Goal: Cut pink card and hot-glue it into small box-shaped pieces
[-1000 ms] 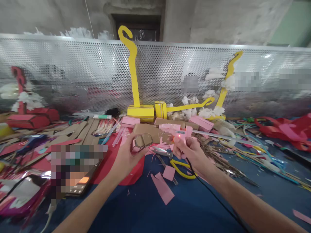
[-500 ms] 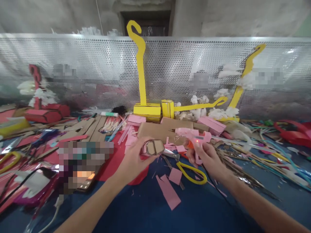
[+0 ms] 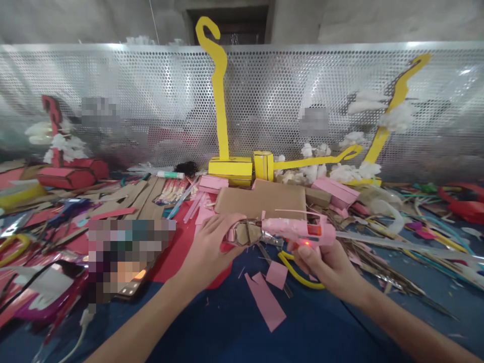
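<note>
My left hand point(image 3: 215, 244) is closed around a small many-sided cardboard box point(image 3: 246, 234), its brown end facing right. In my right hand point(image 3: 321, 259) is a pink hot glue gun point(image 3: 291, 228) with a red light on and a clear glue stick point(image 3: 378, 239) running out of its back. The gun's nozzle is at the box's right edge; whether it touches cannot be made out. Below the gun lie scissors with yellow handles point(image 3: 302, 277), partly hidden by my right hand. Pink paper pieces point(image 3: 266, 302) rest on the blue table just in front.
Behind my hands lies a cardboard sheet point(image 3: 260, 199). Yellow hook-shaped pieces on boxes point(image 3: 230, 166) stand against a perforated metal panel point(image 3: 151, 101). At left, a phone point(image 3: 130, 290) rests among scraps; a red hook piece point(image 3: 68, 174) stands farther back. Sticks and strips point(image 3: 397, 272) clutter the right.
The glue gun has come down and left, from above the scissors to the box, its nozzle now at the box's edge. My left hand and the box have shifted slightly right.
</note>
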### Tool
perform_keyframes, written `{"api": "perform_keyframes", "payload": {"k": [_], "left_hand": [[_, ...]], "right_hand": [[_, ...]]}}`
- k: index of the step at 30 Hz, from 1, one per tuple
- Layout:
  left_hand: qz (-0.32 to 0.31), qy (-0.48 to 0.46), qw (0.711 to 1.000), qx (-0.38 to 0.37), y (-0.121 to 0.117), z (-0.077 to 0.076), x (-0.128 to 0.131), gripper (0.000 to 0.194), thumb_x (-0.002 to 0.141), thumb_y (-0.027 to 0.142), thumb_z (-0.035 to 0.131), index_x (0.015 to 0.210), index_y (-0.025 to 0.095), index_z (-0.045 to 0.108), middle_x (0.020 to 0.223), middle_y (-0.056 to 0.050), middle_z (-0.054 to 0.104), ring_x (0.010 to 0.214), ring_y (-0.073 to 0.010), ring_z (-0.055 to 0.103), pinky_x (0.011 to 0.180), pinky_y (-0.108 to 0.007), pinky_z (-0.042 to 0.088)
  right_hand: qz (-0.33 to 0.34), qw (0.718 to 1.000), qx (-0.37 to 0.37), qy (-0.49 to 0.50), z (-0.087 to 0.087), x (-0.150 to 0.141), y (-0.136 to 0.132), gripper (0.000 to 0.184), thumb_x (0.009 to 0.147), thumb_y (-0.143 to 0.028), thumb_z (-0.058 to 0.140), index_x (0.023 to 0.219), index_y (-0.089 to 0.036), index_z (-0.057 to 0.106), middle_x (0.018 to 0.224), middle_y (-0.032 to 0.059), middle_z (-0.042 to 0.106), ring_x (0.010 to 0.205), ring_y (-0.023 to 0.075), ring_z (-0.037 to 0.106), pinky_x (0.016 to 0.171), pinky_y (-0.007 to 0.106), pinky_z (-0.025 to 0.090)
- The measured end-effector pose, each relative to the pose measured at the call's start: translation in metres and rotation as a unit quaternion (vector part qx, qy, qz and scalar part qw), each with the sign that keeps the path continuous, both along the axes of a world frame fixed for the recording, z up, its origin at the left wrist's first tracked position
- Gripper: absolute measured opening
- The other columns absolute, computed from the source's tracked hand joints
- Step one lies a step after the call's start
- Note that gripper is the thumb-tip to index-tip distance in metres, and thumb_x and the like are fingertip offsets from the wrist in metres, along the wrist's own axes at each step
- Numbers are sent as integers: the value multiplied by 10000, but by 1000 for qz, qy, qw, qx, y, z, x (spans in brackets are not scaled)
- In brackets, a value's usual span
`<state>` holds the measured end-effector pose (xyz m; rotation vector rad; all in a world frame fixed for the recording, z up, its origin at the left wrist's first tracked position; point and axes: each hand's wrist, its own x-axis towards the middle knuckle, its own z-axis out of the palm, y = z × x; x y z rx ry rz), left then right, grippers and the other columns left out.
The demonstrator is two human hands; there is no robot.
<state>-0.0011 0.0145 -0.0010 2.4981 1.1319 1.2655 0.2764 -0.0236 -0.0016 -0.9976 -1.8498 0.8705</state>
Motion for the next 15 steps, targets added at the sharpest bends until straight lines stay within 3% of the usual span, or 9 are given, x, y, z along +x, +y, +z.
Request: {"api": "perform_keyframes", "payload": {"k": [7, 15], "left_hand": [[13, 22, 999, 31, 2, -6, -2, 396, 931, 293, 711, 1294, 268, 558, 1287, -72, 699, 1184, -276, 621, 1005, -471, 471], [21, 34, 998, 39, 2, -3, -2, 359, 947, 290, 683, 1289, 274, 575, 1295, -75, 704, 1183, -284, 631, 1011, -479, 474]], "right_hand": [[1, 998, -61, 26, -2, -5, -1, 440, 1019, -570, 458, 803, -199, 552, 555, -48, 357, 482, 103, 302, 443, 259, 215], [-6, 999, -48, 12, 4, -8, -3, 529, 1008, -605, 445, 648, -217, 432, 541, -37, 358, 483, 102, 304, 447, 259, 231]]}}
